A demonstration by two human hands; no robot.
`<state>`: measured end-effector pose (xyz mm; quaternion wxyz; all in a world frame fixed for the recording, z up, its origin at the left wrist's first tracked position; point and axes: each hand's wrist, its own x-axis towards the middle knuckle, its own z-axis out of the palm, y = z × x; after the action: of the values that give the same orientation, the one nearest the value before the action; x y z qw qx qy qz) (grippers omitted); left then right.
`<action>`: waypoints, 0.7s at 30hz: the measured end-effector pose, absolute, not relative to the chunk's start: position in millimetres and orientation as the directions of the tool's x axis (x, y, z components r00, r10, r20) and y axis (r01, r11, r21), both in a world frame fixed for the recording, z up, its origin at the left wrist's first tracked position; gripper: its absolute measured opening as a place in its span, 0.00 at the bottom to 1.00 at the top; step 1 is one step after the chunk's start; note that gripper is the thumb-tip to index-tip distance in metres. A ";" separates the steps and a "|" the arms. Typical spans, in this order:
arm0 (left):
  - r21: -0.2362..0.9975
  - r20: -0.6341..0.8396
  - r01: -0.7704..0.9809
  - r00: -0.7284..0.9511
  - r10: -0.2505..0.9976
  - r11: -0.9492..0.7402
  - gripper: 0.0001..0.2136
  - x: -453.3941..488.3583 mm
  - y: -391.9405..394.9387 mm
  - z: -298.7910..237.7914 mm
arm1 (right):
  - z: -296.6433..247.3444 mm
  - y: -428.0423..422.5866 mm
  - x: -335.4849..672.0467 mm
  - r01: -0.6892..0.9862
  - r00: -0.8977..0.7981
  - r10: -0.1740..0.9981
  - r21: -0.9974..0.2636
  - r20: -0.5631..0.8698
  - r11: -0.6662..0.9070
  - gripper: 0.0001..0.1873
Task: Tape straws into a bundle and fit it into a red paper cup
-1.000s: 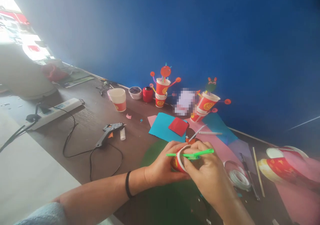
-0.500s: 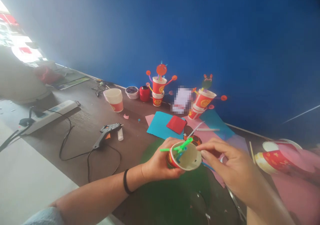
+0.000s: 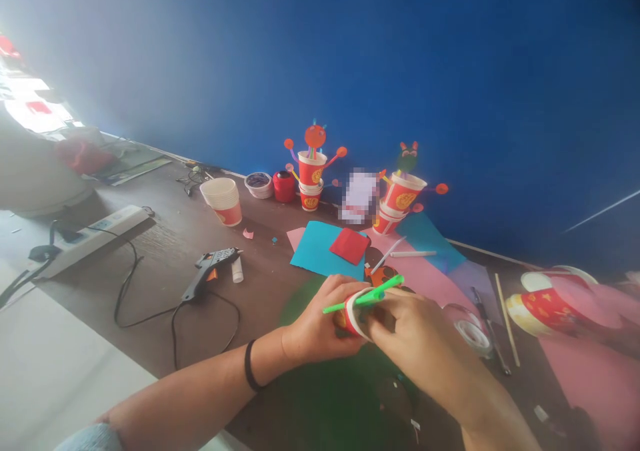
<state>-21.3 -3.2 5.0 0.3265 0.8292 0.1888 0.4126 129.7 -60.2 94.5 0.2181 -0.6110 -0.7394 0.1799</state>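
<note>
My left hand (image 3: 320, 321) is wrapped round a red paper cup (image 3: 353, 317) with a white rim, its mouth turned toward my right hand. A bright green straw (image 3: 387, 289) sticks out past the rim, and a green straw end (image 3: 334, 308) juts from the cup's left side. My right hand (image 3: 407, 324) has its bent fingers inside the cup's mouth. Its fingertips are hidden there, so what they pinch does not show. Under both hands lies a dark green round sheet (image 3: 320, 391).
Behind stand two cup figures (image 3: 311, 171) (image 3: 404, 194) and stacked paper cups (image 3: 223, 201). Blue paper (image 3: 313, 247) and red paper (image 3: 349, 245) lie before them. A glue gun (image 3: 213, 267), its cable and a power strip (image 3: 95, 241) are left. Tape (image 3: 473, 337) and a wooden stick (image 3: 507, 317) lie right.
My right hand has moved left from the cup's rim, and its fingers have gone into the mouth. The cup has turned, and the green straw inside now reaches further out past the rim.
</note>
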 end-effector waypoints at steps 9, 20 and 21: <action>0.697 0.587 -0.014 0.585 0.559 -0.717 0.30 -18.9 -4.8 5.3 | 91.0 -56.3 134.1 0.859 -0.145 0.989 -0.499 -0.016 0.118 0.13; 0.679 0.557 0.029 0.630 0.540 -0.734 0.29 -19.3 -7.3 3.7 | 115.8 -55.1 135.5 0.857 -0.254 0.941 -0.503 -0.224 0.112 0.13; 0.676 0.561 0.029 0.627 0.540 -0.736 0.29 -19.5 -7.3 3.3 | 116.0 -55.0 134.5 0.857 -0.250 0.944 -0.502 -0.215 0.113 0.13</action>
<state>-19.5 -7.3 3.3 0.3213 0.8427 0.1691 0.3976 134.5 -55.0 116.0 0.0792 -0.6072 -0.7417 0.2736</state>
